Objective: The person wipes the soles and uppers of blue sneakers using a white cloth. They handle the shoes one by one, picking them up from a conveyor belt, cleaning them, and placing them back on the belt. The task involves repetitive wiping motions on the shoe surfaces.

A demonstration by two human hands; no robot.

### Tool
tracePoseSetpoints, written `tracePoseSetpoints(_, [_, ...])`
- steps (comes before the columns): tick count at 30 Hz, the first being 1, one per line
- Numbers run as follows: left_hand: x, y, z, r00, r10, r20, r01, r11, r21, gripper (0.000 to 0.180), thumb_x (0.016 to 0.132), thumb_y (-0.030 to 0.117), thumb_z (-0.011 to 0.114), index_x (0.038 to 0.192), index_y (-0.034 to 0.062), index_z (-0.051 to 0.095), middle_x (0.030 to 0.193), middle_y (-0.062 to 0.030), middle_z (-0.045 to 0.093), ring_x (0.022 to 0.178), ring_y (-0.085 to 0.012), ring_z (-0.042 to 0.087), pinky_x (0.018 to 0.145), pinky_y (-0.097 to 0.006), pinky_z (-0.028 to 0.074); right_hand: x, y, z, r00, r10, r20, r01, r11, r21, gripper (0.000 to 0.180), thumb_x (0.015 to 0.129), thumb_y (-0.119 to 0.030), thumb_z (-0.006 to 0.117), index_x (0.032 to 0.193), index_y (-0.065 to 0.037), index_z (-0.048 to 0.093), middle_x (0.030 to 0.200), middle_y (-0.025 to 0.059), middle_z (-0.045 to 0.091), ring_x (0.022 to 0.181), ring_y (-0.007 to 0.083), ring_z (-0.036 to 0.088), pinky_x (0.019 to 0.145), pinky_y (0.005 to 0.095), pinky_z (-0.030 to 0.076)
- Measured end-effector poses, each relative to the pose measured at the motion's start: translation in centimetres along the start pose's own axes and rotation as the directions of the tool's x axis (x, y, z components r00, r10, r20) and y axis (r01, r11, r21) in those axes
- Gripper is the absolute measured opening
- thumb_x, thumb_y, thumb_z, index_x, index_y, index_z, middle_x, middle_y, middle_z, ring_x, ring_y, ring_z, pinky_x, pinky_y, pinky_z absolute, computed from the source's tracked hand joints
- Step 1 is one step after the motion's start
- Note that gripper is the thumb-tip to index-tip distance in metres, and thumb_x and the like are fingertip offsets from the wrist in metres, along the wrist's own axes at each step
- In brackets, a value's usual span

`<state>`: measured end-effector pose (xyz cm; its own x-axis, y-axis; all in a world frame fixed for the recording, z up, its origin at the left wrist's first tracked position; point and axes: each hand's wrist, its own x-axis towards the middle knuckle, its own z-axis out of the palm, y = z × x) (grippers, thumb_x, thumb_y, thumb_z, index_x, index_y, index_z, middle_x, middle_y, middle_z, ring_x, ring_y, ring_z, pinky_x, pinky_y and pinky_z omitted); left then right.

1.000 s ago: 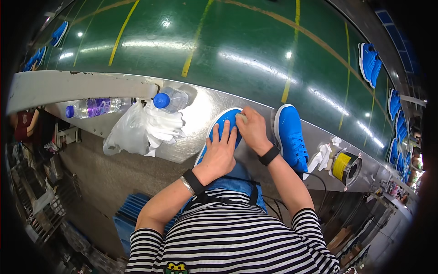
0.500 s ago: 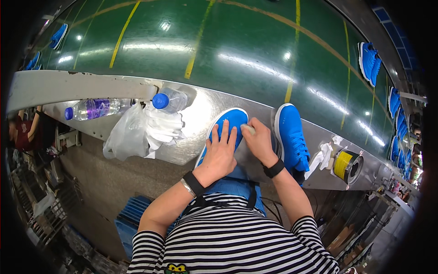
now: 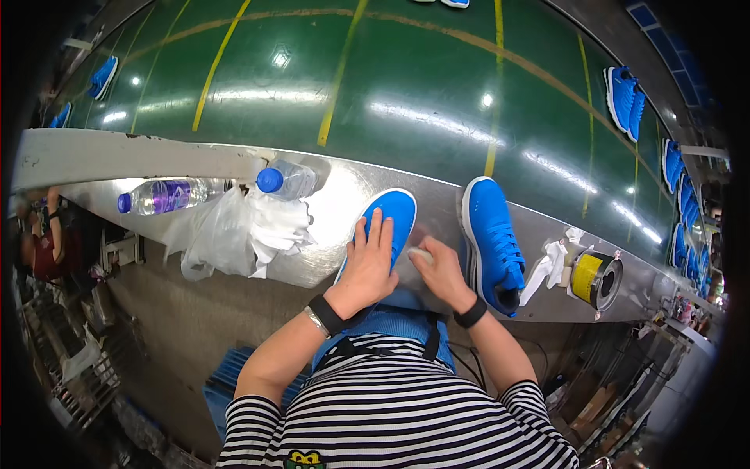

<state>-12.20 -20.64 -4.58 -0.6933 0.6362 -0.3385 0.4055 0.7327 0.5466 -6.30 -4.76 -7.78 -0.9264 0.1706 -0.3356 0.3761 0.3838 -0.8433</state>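
A blue shoe (image 3: 398, 207) with a white sole lies on the metal ledge in front of me, toe pointing away. My left hand (image 3: 362, 270) rests on its upper with the fingers stretched out over it and hides much of the rear part. To the right of this shoe, my right hand (image 3: 443, 272) is closed around a small whitish block (image 3: 422, 255). The block is beside the shoe's right edge, and a narrow gap seems to separate them. A second blue shoe (image 3: 491, 223), with blue laces, stands just right of my right hand.
Beyond the ledge (image 3: 437, 186) runs a green conveyor belt (image 3: 422, 70) with yellow lines, carrying more blue shoes (image 3: 623, 102). At left are a clear bottle (image 3: 291, 180), a purple-labelled bottle (image 3: 164, 195) and a white plastic bag (image 3: 215, 234). A yellow-labelled roll (image 3: 595, 279) sits at right.
My right hand has drawn back toward me with the whitish block, from close beside the toe to lower along the shoe's right side. Shoes on the belt have shifted slightly.
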Motion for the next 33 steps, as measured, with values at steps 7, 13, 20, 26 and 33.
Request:
tracePoseSetpoints(7, [1.6,0.7,-2.4,0.999,-0.025,0.046,0.024,0.999,0.03,0.091,0.067,0.025,0.068,0.134,-0.0018,0.014,0.136,-0.0309,0.013,0.12,-0.0495,0.023,0.088,-0.06,0.035,-5.4,-1.8,-4.7,0.929,-0.049,-0.367,0.086,0.993,0.087,0.015,0.089,-0.013,0.047,0.091,0.0,0.055,0.078,0.0066,0.055,0.068,0.0132,0.049,0.061,0.0242,0.04])
tracePoseSetpoints(13, [2.0,0.2,-1.8,0.979,0.154,0.136,-0.181,0.961,0.211,0.071,0.069,0.021,0.067,0.128,0.002,0.033,0.134,-0.0239,0.026,0.121,-0.0442,0.028,0.093,-0.049,0.036,-5.5,4.2,-13.4,0.673,0.149,-0.724,0.021,0.975,0.219,0.014,0.086,-0.008,0.049,0.097,-0.001,0.053,0.076,0.0025,0.051,0.071,0.0096,0.047,0.062,0.024,0.04])
tracePoseSetpoints(20, [-2.1,-1.4,-5.0,0.999,0.017,0.045,-0.006,0.969,-0.246,0.084,0.065,0.027,0.072,0.131,-0.0002,0.027,0.132,-0.0251,0.029,0.121,-0.039,0.033,0.099,-0.044,0.03,-3.8,16.2,-13.6,0.805,0.091,-0.586,-0.251,0.948,-0.198,0.024,0.072,-0.008,0.063,0.095,-0.007,0.058,0.09,0.014,0.05,0.077,0.0222,0.05,0.072,0.0312,0.041])
tracePoseSetpoints(26, [-6.1,-2.0,0.3,0.986,-0.167,-0.006,0.154,0.923,-0.353,0.098,0.063,0.03,0.075,0.132,-0.0063,0.017,0.129,-0.0287,0.029,0.121,-0.0389,0.033,0.1,-0.04,0.03,-5.3,2.2,-14.9,0.64,-0.164,-0.75,0.111,0.986,-0.121,0.041,0.085,-0.02,0.056,0.119,0.0,0.047,0.124,0.0202,0.041,0.117,0.0313,0.039,0.098,0.038,0.03])
tracePoseSetpoints(33, [-5.8,-1.2,0.8,0.975,-0.19,-0.112,0.148,0.94,-0.307,0.089,0.064,0.026,0.073,0.129,-0.0074,0.022,0.123,-0.0282,0.038,0.115,-0.0377,0.041,0.096,-0.039,0.035,0.8,-4.5,-1.0,0.67,-0.443,-0.595,0.467,0.875,-0.126,0.046,0.09,-0.02,0.044,0.128,0.003,0.033,0.135,0.0206,0.031,0.125,0.0337,0.029,0.103,0.0407,0.024])
